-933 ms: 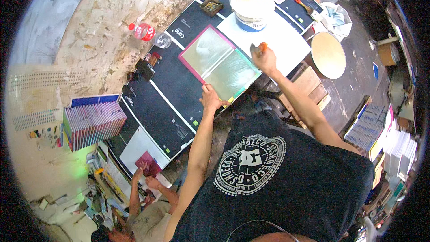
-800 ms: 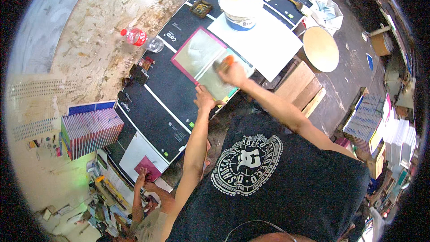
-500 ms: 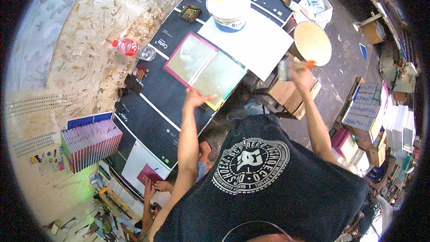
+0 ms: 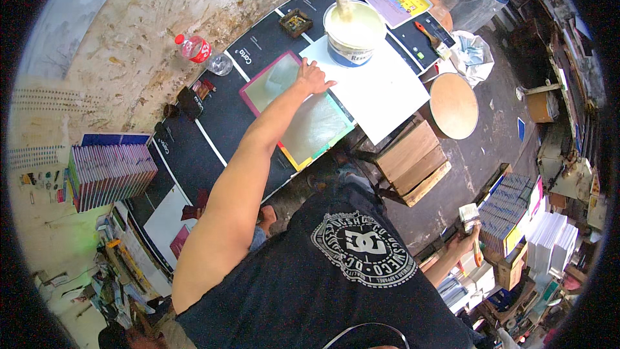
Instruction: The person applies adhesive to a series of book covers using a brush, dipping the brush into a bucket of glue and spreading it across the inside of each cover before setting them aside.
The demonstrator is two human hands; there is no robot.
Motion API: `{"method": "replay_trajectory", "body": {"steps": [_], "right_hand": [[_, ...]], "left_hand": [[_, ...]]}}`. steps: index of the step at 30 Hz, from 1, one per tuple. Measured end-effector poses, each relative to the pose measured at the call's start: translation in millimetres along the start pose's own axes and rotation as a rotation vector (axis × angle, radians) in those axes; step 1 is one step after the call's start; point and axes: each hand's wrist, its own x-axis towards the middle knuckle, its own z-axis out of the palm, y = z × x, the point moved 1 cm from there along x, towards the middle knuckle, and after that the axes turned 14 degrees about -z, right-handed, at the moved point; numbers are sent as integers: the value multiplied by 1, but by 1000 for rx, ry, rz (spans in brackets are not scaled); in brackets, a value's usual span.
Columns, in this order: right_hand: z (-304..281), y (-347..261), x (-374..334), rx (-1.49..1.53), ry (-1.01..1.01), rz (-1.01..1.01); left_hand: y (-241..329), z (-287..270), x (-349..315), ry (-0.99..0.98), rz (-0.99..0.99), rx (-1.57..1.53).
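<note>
My left hand point(image 4: 313, 79) rests at the far edge of a grey book cover point(image 4: 320, 128) with pink, yellow and green borders, its thumb spread away from the fingers. The cover lies flat on the black table, and my forearm hides part of its middle. Out to the right and low, my right hand point(image 4: 460, 244) is closed on a paintbrush point(image 4: 478, 255) with an orange handle. Its pale bristle end points away from me. Beyond my left hand, a tub point(image 4: 352, 52) of whitish paste with a stick in it stands on a white sheet point(image 4: 384, 100).
A wooden stool point(image 4: 413, 161) and a round-topped container point(image 4: 454, 106) stand right of the table point(image 4: 226, 116). Stacked books point(image 4: 113, 171) are at the left, more books point(image 4: 510, 203) at the right. A second brush point(image 4: 429, 35) lies at the far end. Bottles point(image 4: 197, 50) lie along the wall.
My left hand has moved from the cover's near edge to its far edge. My right hand, with the brush, has swung back toward me, away from the round-topped container.
</note>
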Motion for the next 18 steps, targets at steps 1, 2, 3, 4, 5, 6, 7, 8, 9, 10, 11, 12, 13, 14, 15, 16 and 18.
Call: {"method": "replay_trajectory", "body": {"steps": [1, 2, 3, 4, 5, 6, 7, 8, 9, 10, 11, 12, 13, 14, 15, 16, 18], "right_hand": [[16, -5, 0, -14, -81, -83], [38, -9, 0, -25, -166, -166], [66, -9, 1, -141, -188, -177], [80, 5, 18, -119, -256, -255], [109, 18, 20, -164, -288, -199], [175, 17, -9, -248, -418, -374], [221, 25, -39, -219, -426, -391], [264, 32, -66, -309, -568, -433], [299, 51, -88, -423, -620, -473], [330, 57, -129, -435, -795, -425], [360, 57, -174, -258, -983, -512], [377, 102, -187, -280, -1056, -608], [400, 105, -232, -281, -1206, -569], [410, 108, -268, -268, -1243, -525], [418, 104, -292, -345, -1349, -602], [422, 101, -306, -426, -1449, -681], [417, 136, -270, -394, -1407, -768]], "left_hand": [[-1, -2, -4, -7, -2, -2], [-4, -4, -10, -25, 2, 0], [-6, -4, -17, -42, 6, 1], [-5, -2, -22, -41, 21, -5], [-11, 6, -31, 93, -23, -184], [-22, 18, -46, 225, -86, -361], [-27, 24, -63, 222, -91, -368], [-33, 28, -86, 195, -195, -425], [-29, 32, -107, 167, -282, -479], [-25, 46, -134, 116, -328, -482], [-18, 58, -158, 66, -365, -482], [-2, 65, -174, 32, -360, -466], [4, 82, -193, -10, -406, -458], [13, 87, -203, -96, -442, -427], [16, 95, -212, -80, -470, -463], [19, 104, -217, -65, -494, -498], [25, 101, -216, -59, -494, -529]]}}
